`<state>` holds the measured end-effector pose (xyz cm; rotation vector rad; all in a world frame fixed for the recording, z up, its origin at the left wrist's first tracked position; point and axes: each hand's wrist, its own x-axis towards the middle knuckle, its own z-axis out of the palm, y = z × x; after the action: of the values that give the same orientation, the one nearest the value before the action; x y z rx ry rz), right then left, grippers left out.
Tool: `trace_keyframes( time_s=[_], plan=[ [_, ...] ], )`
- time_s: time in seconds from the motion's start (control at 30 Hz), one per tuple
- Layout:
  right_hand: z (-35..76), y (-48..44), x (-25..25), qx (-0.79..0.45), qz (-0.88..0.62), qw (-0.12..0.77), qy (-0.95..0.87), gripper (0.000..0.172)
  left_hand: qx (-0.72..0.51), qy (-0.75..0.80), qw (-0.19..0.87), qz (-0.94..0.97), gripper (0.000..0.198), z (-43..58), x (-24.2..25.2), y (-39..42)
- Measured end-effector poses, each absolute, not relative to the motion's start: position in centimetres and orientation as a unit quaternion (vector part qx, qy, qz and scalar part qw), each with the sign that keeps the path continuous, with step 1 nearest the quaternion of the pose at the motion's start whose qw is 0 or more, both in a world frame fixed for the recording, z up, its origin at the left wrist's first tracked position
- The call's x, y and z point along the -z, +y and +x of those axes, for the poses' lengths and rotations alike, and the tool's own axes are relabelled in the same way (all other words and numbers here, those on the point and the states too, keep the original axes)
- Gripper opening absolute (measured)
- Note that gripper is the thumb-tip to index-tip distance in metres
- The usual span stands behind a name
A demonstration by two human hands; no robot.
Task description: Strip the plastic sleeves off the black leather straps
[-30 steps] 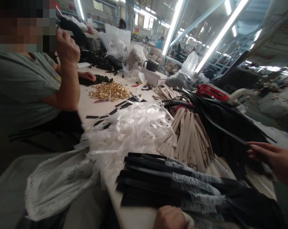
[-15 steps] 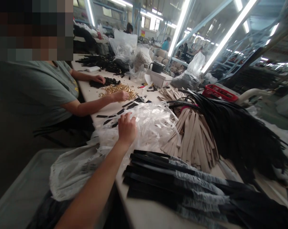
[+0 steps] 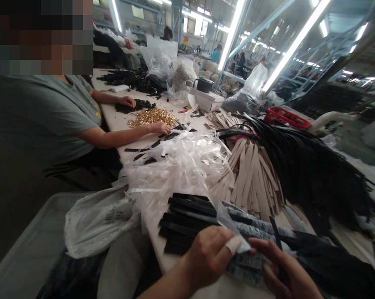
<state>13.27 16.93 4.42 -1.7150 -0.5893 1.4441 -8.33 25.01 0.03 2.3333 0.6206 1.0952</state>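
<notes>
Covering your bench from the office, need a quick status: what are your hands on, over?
Left hand, taped finger, on clear film over wrapped black straps. Right hand on them too. Loose film strips just beyond, not blocking.

Both hands down low, close together, left hand (image 3: 208, 257) curled with one taped finger (image 3: 234, 245), right hand (image 3: 283, 265) bent inward, fingers curving toward it
</notes>
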Motion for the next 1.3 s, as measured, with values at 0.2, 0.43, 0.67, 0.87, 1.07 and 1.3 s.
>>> trace_keyframes(
  time_s=[0.2, 0.43, 0.67, 0.87, 1.07, 1.3],
  plan=[
    [8.6, 17.7, -2.1, -0.588, -0.665, 0.406, -0.217, 0.044, -0.41, 0.164, 0.276, 0.854, 0.032, -7.5, 4.5, 19.5],
    [9.0, 14.7, -1.0, -0.522, -0.723, 0.356, -0.28, 0.041, -0.347, 0.406, 0.688, 0.491, 0.032, -7.3, 4.6, 16.0],
    [7.6, 12.7, -2.0, -0.39, -0.766, 0.287, -0.423, 0.031, -0.317, 0.429, 0.815, 0.228, 0.047, -6.5, 3.0, 17.7],
    [6.0, 10.4, -2.0, -0.197, -0.752, 0.249, -0.578, 0.013, -0.336, 0.435, 0.817, 0.173, 0.05, -6.8, 2.5, 17.4],
    [5.7, 8.9, -1.5, -0.219, -0.708, 0.234, -0.629, 0.017, -0.315, 0.412, 0.821, 0.238, 0.035, -7.0, 2.1, 17.1],
    [7.5, 9.4, -2.3, -0.413, -0.751, 0.269, -0.438, 0.036, -0.349, 0.392, 0.825, 0.21, 0.035, -7.2, 2.4, 17.3]
  ],
)
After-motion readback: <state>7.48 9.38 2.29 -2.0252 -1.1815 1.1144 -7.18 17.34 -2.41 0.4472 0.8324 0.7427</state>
